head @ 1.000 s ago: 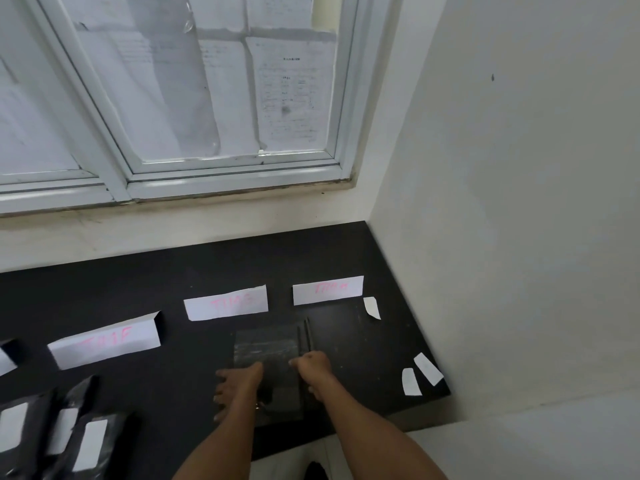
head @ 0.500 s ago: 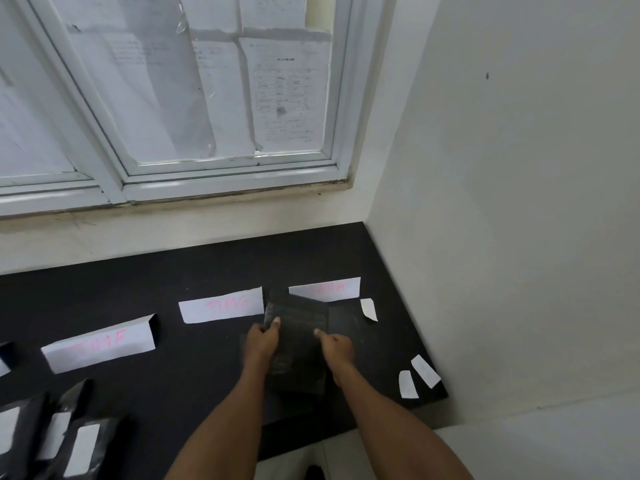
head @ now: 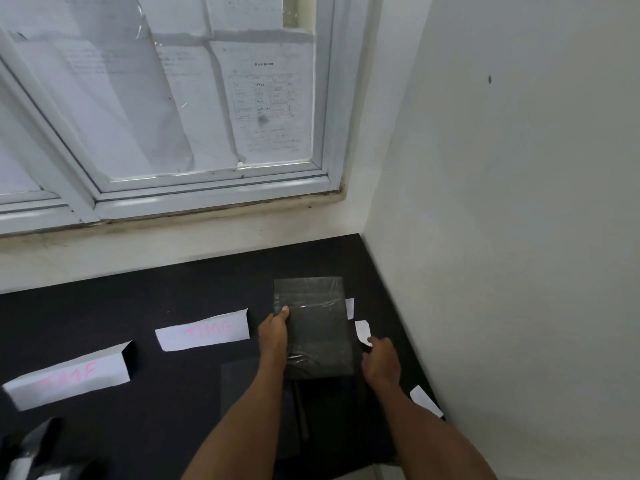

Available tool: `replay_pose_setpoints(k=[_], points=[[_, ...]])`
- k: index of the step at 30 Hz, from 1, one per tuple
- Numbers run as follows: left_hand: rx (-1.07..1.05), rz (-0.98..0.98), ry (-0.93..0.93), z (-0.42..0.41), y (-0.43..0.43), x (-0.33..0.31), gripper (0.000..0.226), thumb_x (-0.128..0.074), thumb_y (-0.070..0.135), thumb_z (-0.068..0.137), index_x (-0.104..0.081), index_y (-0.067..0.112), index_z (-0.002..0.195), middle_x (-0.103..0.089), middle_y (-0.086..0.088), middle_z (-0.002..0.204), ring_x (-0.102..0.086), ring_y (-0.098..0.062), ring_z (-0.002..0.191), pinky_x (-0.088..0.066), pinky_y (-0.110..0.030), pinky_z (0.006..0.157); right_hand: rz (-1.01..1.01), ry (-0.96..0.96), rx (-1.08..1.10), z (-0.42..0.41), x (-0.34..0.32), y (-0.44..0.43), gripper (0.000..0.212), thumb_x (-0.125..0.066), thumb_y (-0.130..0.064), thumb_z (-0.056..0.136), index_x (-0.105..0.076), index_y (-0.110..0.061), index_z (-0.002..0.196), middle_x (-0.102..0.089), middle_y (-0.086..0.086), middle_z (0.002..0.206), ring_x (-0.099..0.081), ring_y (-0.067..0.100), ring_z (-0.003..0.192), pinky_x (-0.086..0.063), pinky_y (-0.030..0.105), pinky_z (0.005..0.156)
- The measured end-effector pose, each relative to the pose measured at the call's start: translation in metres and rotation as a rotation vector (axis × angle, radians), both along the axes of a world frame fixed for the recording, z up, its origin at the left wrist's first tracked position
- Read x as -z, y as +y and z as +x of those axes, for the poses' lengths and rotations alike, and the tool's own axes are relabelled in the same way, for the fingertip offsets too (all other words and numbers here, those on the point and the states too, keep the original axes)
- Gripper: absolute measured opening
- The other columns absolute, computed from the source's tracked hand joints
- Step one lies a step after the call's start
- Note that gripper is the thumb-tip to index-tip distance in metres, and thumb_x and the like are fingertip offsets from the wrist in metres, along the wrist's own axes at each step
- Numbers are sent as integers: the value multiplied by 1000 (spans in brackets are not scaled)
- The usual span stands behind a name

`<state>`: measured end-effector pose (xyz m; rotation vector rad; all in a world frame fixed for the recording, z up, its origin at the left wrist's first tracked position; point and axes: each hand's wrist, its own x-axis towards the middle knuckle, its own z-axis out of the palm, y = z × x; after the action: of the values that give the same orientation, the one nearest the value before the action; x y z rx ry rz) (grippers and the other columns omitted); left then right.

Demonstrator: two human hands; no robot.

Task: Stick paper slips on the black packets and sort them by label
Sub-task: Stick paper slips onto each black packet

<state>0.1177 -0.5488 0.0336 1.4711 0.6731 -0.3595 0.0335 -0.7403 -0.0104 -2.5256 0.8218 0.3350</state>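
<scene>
Two hands: left hand (head: 273, 336) pinches black packet (head: 315, 327) by its left edge above the counter (head: 173, 299), long axis pointing away; right hand (head: 381, 358), grip indiscernible, lies at the paper slip (head: 362, 331) just right of the packet.

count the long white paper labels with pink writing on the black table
2 clear pink-lettered labels: far left, centre. A white edge behind the held black packet may be a third.

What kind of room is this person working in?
Likely a plain office or workroom corner: a black worktop against white walls, printed sheets covering the window, and handwritten paper labels laid out for sorting the black packet being held.
</scene>
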Motion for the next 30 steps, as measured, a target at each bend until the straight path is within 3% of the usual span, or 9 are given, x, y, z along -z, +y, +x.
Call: replay_pose_setpoints(k=[4, 10, 15, 18, 21, 23, 27, 30], points=[[-19, -17, 26, 19, -2, 7, 30, -59, 30, 90, -66, 9, 110, -66, -11, 112, -60, -31, 107, -44, -47, 104, -94, 25, -55, 14, 9, -2, 30, -54, -22, 92, -57, -18, 122, -50, 6, 125, -52, 23, 116, -47, 33, 88], [-51, -34, 50, 32, 8, 10, 41, -60, 29, 89, -60, 4, 121, -63, -12, 112, -60, -31, 105, -45, -47, 103, -256, 13, -12, 27, 20, 0, 22, -48, -13, 93, -65, -17, 106, -58, 3, 114, -57, 20, 105, -51, 29, 79], [-43, -28, 65, 35, 21, 0, 48, -59, 33, 91, -57, 1, 126, -61, -17, 121, -58, -36, 110, -46, -49, 102, -211, -198, 178, 28, 3, 9, 22, -47, -18, 92, -68, -10, 94, -64, 8, 102, -60, 23, 92, -49, 34, 74], [-41, -99, 77, 32, 30, -14, 45, -59, 33, 90, -59, 3, 124, -63, -18, 120, -60, -38, 107, -48, -52, 99, -123, -475, 233, 35, -31, 21, 11, -59, -12, 84, -70, -9, 84, -68, 8, 91, -62, 26, 83, -50, 37, 70], [-60, -127, 39, 30, 37, -33, 39, -58, 29, 91, -60, 4, 122, -63, -20, 117, -61, -39, 106, -49, -54, 97, -121, -812, 64, 51, -71, 45, 10, -69, -1, 70, -71, -9, 76, -70, 5, 78, -64, 27, 71, -48, 34, 64], [-79, -109, -23, 26, 45, -49, 32, -57, 26, 92, -62, 5, 115, -64, -19, 114, -62, -38, 104, -50, -51, 97, -157, -976, -133, 56, -100, 73, 13, -69, -3, 69, -71, -11, 78, -70, 2, 79, -64, 20, 73, -49, 32, 71], [-69, -113, -168, 15, 66, -78, 20, -55, 27, 92, -66, 11, 97, -66, -11, 91, -63, -27, 83, -53, -38, 76, -281, -1050, -440, 55, -136, 130, 14, -61, -14, 78, -71, -13, 88, -71, 0, 89, -64, 14, 86, -51, 33, 91], [-48, -118, -253, 5, 91, -105, 17, -54, 25, 92, -67, 16, 85, -67, -13, 93, -62, -29, 86, -52, -44, 82, -355, -1026, -552, 48, -153, 167, 18, -56, -17, 80, -71, -13, 90, -71, 1, 91, -65, 16, 88, -50, 33, 94]])
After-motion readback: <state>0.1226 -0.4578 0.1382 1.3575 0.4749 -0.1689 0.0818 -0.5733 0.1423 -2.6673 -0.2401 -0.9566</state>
